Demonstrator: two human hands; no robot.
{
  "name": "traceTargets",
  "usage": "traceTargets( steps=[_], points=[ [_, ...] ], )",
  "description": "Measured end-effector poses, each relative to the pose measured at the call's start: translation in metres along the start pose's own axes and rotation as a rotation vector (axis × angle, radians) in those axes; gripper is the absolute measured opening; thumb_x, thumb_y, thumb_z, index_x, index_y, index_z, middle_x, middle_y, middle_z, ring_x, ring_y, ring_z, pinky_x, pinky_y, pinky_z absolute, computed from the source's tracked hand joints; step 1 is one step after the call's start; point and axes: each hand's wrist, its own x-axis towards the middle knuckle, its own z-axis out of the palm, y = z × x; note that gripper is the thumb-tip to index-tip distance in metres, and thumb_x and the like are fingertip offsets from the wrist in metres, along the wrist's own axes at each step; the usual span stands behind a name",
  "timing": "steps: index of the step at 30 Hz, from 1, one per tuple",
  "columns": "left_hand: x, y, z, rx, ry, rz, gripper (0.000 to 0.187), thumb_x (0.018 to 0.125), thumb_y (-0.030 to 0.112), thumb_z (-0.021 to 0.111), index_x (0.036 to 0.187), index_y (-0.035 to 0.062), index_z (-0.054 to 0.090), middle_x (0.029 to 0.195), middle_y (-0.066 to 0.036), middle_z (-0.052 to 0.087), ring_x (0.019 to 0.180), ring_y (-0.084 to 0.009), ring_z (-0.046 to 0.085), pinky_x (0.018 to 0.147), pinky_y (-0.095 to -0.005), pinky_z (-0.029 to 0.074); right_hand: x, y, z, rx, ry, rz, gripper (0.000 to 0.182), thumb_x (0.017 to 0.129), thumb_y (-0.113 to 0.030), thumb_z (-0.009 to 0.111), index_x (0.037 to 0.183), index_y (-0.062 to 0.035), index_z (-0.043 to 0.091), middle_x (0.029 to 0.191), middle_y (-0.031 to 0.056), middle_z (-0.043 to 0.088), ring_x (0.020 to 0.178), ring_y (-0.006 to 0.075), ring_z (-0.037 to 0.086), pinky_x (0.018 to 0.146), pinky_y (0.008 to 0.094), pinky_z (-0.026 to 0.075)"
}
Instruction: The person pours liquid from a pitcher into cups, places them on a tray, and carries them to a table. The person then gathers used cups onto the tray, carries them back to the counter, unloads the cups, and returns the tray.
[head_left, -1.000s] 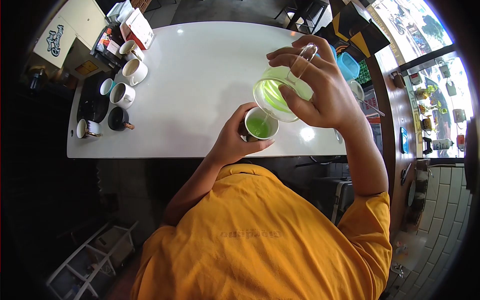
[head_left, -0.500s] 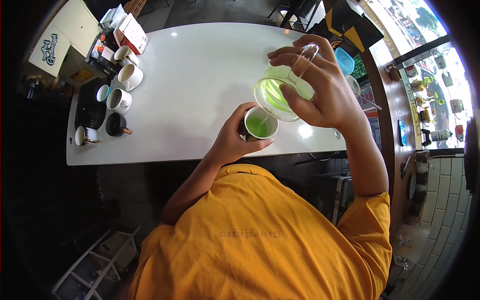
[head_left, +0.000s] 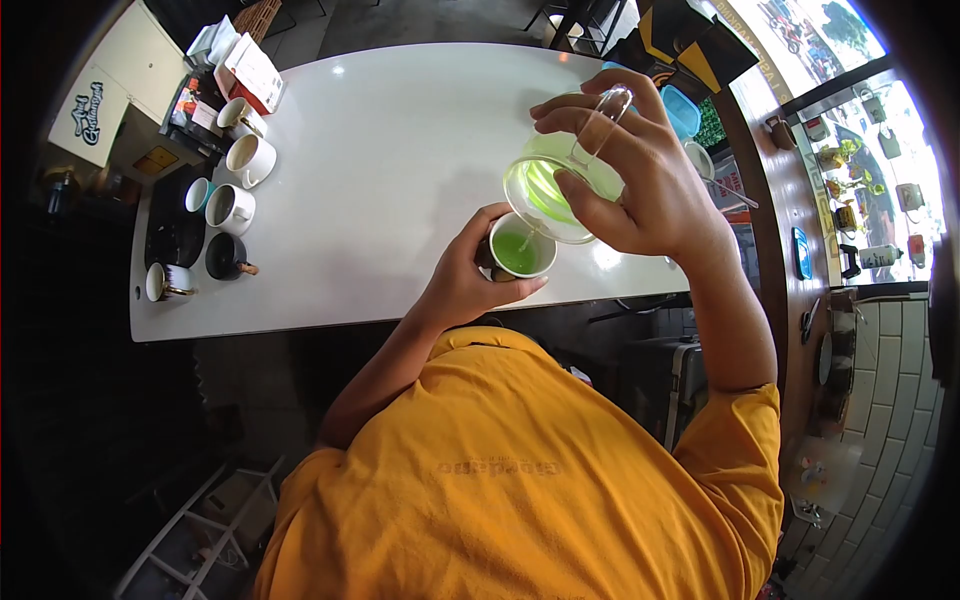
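Observation:
My left hand point(head_left: 480, 265) is wrapped around a paper cup point(head_left: 545, 252) with green liquid inside, held near the table's front edge. Above it, my right hand point(head_left: 640, 170) grips a clear glass pitcher point(head_left: 515, 185) by its handle. The pitcher is tilted down toward the cup, with its rim close to the cup's rim. Bright green liquid lies in the pitcher, and a thin stream appears to run from it into the cup. Part of the pitcher is hidden behind my right fingers.
Several mugs, among them a white mug point(head_left: 250, 160) and a black mug point(head_left: 226, 257), stand along the left of the white table point(head_left: 370, 180). A white-and-red box point(head_left: 250, 75) is behind them. At the right are a light-blue container point(head_left: 681, 112) and a wooden ledge point(head_left: 775, 190).
The camera view has turned slightly, so the table and mugs sit a little differently. Both hands keep their hold, with the pitcher still tilted over the cup.

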Motion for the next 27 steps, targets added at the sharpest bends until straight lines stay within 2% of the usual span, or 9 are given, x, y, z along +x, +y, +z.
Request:
traceTargets(
  steps=[6, 8, 27],
  points=[
    [-0.0007, 0.0015, 0.0024, -0.013, 0.007, 0.007, 0.069, 0.075, 0.003, 0.08, 0.133, 0.0018, 0.043, 0.116, -0.004, 0.056, 0.11, -0.0112, 0.057, 0.093, -0.0287, 0.048, -0.0011, -0.0013, -0.0019, -0.001, 0.013, -0.015, 0.023, 0.08, -0.024, 0.064, 0.088, -0.0029, 0.066, 0.098, 0.0149, 0.073, 0.086, 0.0256, 0.071, 0.109, 0.0511, 0.034],
    [-0.0011, 0.0036, 0.0032, -0.023, 0.012, 0.01, 0.069, 0.075, 0.003, 0.08, 0.133, 0.0017, 0.043, 0.117, -0.004, 0.056, 0.11, -0.0113, 0.056, 0.093, -0.0288, 0.048, -0.0019, -0.0031, -0.0059, -0.014, -0.07, 0.007, 0.03, 0.078, -0.019, 0.063, 0.104, -0.0041, 0.067, 0.112, 0.0116, 0.071, 0.108, 0.0333, 0.059, 0.103, 0.0482, 0.04],
    [-0.0073, 0.0009, 0.002, 0.006, 0.041, 0.029, 0.071, 0.075, 0.003, 0.08, 0.135, 0.0013, 0.041, 0.119, -0.006, 0.055, 0.112, -0.013, 0.056, 0.095, -0.03, 0.048, 0.0018, -0.0073, -0.0037, -0.002, -0.036, -0.034, 0.026, 0.078, -0.016, 0.063, 0.1, -0.0043, 0.064, 0.11, 0.0123, 0.071, 0.106, 0.0343, 0.061, 0.101, 0.0487, 0.04]
  ],
)
